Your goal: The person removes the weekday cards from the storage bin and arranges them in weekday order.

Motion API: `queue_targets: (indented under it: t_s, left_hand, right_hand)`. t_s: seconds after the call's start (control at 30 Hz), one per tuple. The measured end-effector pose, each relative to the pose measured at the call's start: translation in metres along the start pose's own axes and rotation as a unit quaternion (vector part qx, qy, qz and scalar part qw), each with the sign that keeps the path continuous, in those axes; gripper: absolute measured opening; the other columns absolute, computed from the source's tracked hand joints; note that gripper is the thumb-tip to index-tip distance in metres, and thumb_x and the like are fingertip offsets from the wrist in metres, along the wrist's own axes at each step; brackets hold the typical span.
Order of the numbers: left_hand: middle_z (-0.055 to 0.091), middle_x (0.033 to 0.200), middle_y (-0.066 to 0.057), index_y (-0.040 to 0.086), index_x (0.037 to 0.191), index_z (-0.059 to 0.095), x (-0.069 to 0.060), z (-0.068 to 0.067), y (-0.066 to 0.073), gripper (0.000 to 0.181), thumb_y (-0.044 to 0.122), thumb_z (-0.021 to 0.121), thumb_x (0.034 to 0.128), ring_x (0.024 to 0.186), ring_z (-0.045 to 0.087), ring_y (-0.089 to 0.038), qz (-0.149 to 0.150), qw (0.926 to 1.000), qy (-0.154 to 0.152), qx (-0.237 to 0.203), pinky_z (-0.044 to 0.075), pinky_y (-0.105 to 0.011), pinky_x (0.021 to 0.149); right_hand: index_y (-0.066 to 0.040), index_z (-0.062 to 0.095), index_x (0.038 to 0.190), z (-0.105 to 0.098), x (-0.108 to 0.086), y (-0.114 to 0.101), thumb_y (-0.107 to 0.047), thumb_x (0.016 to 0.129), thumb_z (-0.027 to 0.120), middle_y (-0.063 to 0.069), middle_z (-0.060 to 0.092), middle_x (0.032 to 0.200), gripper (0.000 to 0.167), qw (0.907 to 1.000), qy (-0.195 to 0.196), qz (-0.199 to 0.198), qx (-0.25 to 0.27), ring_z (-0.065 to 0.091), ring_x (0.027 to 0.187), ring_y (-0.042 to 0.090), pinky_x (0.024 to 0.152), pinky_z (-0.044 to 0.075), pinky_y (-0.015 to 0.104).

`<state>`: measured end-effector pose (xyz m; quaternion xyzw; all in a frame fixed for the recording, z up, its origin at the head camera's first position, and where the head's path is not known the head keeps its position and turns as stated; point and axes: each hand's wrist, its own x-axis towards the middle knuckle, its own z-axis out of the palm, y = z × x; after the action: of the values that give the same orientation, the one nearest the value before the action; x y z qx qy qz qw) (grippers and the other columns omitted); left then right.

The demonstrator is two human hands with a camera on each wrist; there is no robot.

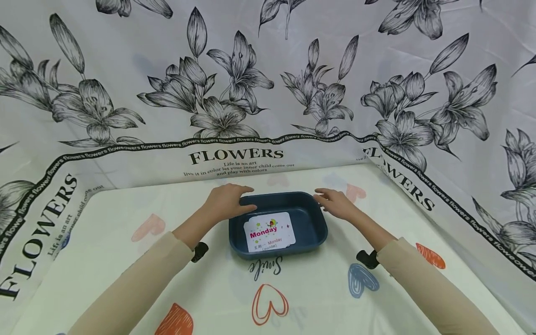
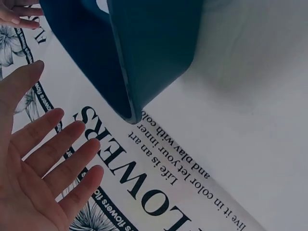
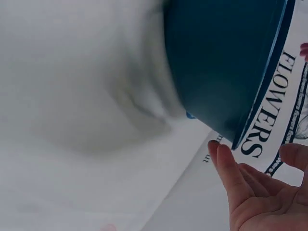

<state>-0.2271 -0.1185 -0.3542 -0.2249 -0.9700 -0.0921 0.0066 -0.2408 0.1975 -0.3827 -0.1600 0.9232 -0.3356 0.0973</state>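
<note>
Neither of my hands is gripping anything: my left hand is hovering at the ten o'clock corner of the dark blue rectangular tray, its fingers spreading and its thumb showing over the rim. My right hand is hanging just beside the two o'clock corner, its fingers extending loosely; whether a fingertip is touching the wall, I can't tell. The tray is sitting straight ahead of me at twelve o'clock on the heart-printed tablecloth, with the Smile lettering showing at its six o'clock side. Inside, toward eight o'clock, the Monday flashcard is lying face up, seemingly topping a loose little pile whose other faces are hiding from me. As I'm judging it, getting the cards into the tray is looking done, while any gripping or lifting of the tray is counting as undone; whether the work is ending here or more is remaining, I'm not seeing enough to say
</note>
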Motion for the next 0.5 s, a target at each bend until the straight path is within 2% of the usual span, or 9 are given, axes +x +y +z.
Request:
queue_targets:
  t_s: [0.17,0.3,0.47,0.5]
  left_hand:
    - [0.064,0.115,-0.007,0.013,0.122,0.061,0.000,0.006,0.003,0.052,0.045,0.066,0.0806,0.107,0.059,-0.027,-0.012,0.9997,-0.017,-0.017,0.049,-0.045,0.084]
    - [0.065,0.114,-0.006,0.013,0.120,0.062,0.002,0.009,0.006,0.051,0.044,0.067,0.0802,0.108,0.058,-0.026,-0.016,0.9993,-0.032,-0.013,0.048,-0.044,0.088]
    - [0.065,0.113,-0.007,0.011,0.120,0.062,0.005,0.008,0.009,0.050,0.042,0.068,0.0805,0.107,0.059,-0.026,-0.014,0.9987,-0.046,-0.014,0.048,-0.044,0.088]
    - [0.065,0.112,-0.007,0.011,0.119,0.063,0.005,0.007,0.010,0.050,0.041,0.068,0.0804,0.106,0.059,-0.026,-0.013,0.9986,-0.049,-0.015,0.048,-0.044,0.088]
  right_hand:
    - [0.012,0.040,0.132,0.003,-0.007,0.009,-0.019,0.098,0.043,0.031,0.052,0.122,0.046,0.9951,-0.032,0.028,0.089,0.060,0.102,0.038,0.074,0.054,0.035]
    - [0.010,0.042,0.131,0.006,-0.008,0.015,-0.017,0.096,0.048,0.030,0.055,0.120,0.046,0.9913,-0.044,0.050,0.113,0.063,0.099,0.034,0.072,0.055,0.035]
    - [0.010,0.040,0.133,0.006,-0.009,0.015,-0.014,0.093,0.051,0.029,0.057,0.116,0.047,0.9902,-0.049,0.051,0.120,0.062,0.099,0.034,0.068,0.055,0.034]
    - [0.011,0.038,0.133,0.006,-0.010,0.015,-0.012,0.093,0.050,0.031,0.056,0.117,0.047,0.9905,-0.054,0.046,0.118,0.060,0.102,0.038,0.069,0.055,0.035]
